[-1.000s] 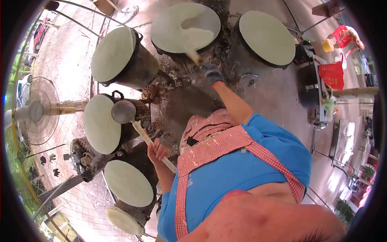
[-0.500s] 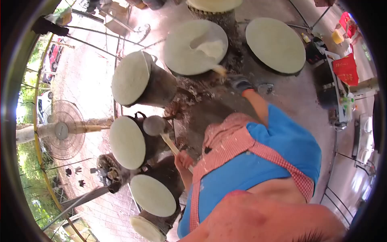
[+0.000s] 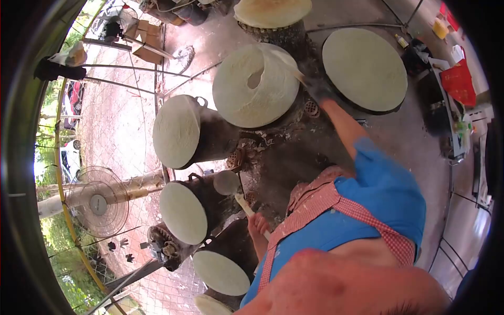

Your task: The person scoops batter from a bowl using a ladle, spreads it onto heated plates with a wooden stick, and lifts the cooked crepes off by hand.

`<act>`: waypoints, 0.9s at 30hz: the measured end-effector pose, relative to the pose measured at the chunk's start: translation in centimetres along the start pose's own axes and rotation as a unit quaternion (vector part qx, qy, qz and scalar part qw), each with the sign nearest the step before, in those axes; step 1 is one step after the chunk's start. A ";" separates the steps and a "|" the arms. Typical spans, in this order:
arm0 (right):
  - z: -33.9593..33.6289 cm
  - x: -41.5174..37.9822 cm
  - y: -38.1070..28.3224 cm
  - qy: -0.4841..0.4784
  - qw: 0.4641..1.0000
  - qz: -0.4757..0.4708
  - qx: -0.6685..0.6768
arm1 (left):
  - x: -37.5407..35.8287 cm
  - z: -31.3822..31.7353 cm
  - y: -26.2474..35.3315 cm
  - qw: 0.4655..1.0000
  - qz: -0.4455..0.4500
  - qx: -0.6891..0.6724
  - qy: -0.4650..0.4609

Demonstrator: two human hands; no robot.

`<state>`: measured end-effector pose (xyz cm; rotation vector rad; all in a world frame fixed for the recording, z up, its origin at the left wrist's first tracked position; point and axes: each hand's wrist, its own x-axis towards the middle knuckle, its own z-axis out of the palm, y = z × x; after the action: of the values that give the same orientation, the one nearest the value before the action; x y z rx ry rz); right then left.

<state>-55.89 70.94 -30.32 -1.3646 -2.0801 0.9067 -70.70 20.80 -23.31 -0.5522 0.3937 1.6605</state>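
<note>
My right hand (image 3: 318, 92), in a dark glove and blurred, grips the handle of a flat wooden spreader (image 3: 298, 75). The spreader's blade lies at the right side of a large round griddle (image 3: 231, 113) coated in pale, wet batter (image 3: 275, 100). A small dark gap shows near the middle of that layer. Lower left, my bare left hand (image 3: 257, 224) is wrapped round the long pale handle of a round ladle (image 3: 227, 182). The ladle's bowl is beside another round, pale-coated griddle (image 3: 184, 212), off its right edge.
More pale-coated griddles on drum-like stoves surround me: one to the right (image 3: 365, 71), one at the left (image 3: 177, 131), one at lower left (image 3: 220, 273). At the top, one carries a browned sheet (image 3: 273, 11). A fan (image 3: 98, 203) stands at far left.
My right hand has swept the spreader up along the griddle's right side. The batter now covers more of the surface, leaving a small gap. My view has shifted; the left hand still holds the ladle.
</note>
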 end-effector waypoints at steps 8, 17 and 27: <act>6.2 0.7 -1.6 -0.029 0.990 0.090 0.109 | -2.4 2.7 -2.5 0.998 0.048 -0.007 -0.037; 7.5 -5.1 2.9 0.051 0.972 -0.171 -0.155 | -5.1 2.1 -1.0 0.992 0.080 -0.096 0.008; 0.1 1.4 1.0 0.057 0.988 0.033 0.137 | -3.2 -1.7 1.0 0.981 0.061 -0.170 -0.071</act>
<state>-55.91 72.46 -31.05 -1.3116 -1.7602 1.0711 -71.12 17.09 -22.92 -0.6670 0.0374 1.8882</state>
